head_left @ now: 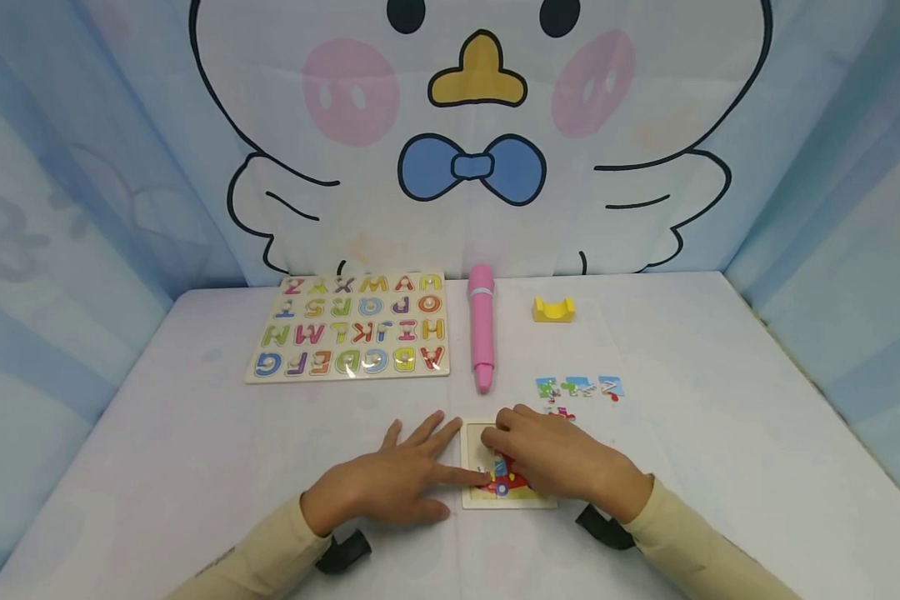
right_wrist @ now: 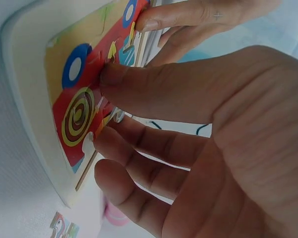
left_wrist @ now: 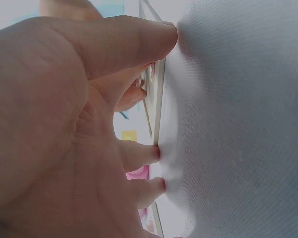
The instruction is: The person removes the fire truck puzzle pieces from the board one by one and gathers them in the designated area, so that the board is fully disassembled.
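A small jigsaw tray with a pale rim lies on the table, partly filled with a red vehicle picture. My left hand is spread beside it, its index finger reaching over the rim onto the lower left pieces. In the left wrist view, the left thumb rests on the cloth. My right hand bends over the tray and pinches a red puzzle piece between thumb and fingers at the picture's upper edge. The fingers hide much of that piece. A piece with yellow rings lies in the tray.
Several loose puzzle pieces lie beyond the right hand. Farther back are a wooden alphabet board, a pink pen-shaped stick and a yellow block. A printed curtain stands behind the table.
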`<action>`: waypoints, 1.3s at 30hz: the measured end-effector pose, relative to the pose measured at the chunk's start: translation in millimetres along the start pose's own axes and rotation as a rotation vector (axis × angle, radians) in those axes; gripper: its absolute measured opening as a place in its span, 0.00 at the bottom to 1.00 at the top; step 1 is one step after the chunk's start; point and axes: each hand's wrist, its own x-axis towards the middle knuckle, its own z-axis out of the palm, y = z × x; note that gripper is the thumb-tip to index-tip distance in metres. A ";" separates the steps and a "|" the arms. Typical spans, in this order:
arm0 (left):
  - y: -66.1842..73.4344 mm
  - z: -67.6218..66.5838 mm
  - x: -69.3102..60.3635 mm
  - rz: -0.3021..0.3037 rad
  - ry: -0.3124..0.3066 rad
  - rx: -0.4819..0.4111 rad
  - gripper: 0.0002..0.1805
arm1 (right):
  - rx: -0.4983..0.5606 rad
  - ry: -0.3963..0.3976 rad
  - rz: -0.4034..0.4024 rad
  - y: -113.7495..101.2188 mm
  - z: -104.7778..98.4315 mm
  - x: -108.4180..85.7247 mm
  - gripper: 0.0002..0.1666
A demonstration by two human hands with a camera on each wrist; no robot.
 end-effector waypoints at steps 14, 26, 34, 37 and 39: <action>-0.7 1.3 -0.4 0.003 0.008 0.007 0.30 | 0.043 -0.041 0.058 -6.1 -1.8 1.7 0.17; -0.9 0.8 -1.2 0.002 0.009 -0.003 0.31 | 0.101 -0.073 0.086 -1.7 0.3 4.1 0.19; -1.5 1.8 -0.5 0.004 0.011 -0.006 0.31 | 0.107 -0.012 0.028 0.8 0.5 2.0 0.17; -1.5 1.5 0.1 0.005 0.009 -0.004 0.31 | 0.099 0.022 -0.008 0.7 -0.2 0.9 0.16; -1.4 1.1 0.4 0.007 0.010 -0.002 0.31 | 0.105 0.024 -0.017 -0.1 -1.8 0.8 0.15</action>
